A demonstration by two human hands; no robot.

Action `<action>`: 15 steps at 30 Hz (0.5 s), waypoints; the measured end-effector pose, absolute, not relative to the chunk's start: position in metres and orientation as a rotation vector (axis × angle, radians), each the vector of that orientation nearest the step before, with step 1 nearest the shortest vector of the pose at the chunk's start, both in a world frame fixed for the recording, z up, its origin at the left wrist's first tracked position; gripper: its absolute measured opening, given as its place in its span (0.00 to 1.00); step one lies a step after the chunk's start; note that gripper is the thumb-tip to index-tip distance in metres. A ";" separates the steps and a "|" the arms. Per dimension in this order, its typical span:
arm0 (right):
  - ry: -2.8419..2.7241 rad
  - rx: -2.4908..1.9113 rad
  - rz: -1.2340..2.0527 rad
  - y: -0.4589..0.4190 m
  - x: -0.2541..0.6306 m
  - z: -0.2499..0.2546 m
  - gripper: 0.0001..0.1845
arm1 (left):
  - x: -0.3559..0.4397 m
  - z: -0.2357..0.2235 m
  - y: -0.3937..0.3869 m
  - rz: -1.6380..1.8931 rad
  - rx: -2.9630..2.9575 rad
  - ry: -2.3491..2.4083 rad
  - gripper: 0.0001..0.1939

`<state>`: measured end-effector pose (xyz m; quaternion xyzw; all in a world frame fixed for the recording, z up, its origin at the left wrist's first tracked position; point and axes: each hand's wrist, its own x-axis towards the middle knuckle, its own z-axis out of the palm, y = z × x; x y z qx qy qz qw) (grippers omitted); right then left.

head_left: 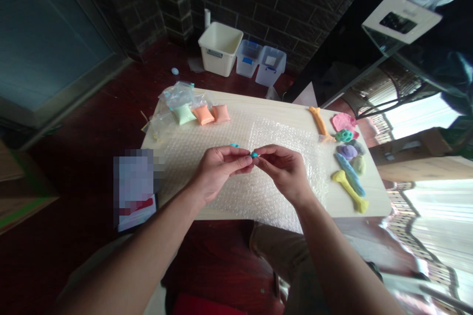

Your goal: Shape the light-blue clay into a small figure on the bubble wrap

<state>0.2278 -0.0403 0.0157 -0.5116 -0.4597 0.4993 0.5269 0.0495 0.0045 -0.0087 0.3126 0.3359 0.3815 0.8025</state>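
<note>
A small lump of blue modelling clay is pinched between the fingertips of my left hand and my right hand. Both hands are closed on it, thumbs and index fingers meeting over the middle of the table. Behind my left fingers shows another bit of blue clay, partly hidden; I cannot tell what it rests on. Beneath the hands lies a sheet of bubble wrap.
Bagged clay in green, orange and salmon lies at the table's back left. Along the right side are shaped clay pieces, including a yellow bone, a blue roll and an orange bone. Plastic bins stand beyond.
</note>
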 end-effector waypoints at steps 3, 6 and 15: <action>-1.102 -1.235 1.190 -0.041 0.227 0.017 0.13 | 0.049 -0.006 0.004 0.778 0.649 0.704 0.13; -1.095 -1.264 1.148 -0.039 0.228 0.018 0.13 | 0.049 -0.003 0.005 0.750 0.619 0.696 0.11; -1.164 -1.279 1.154 -0.039 0.227 0.019 0.21 | 0.049 -0.001 0.006 0.768 0.537 0.699 0.10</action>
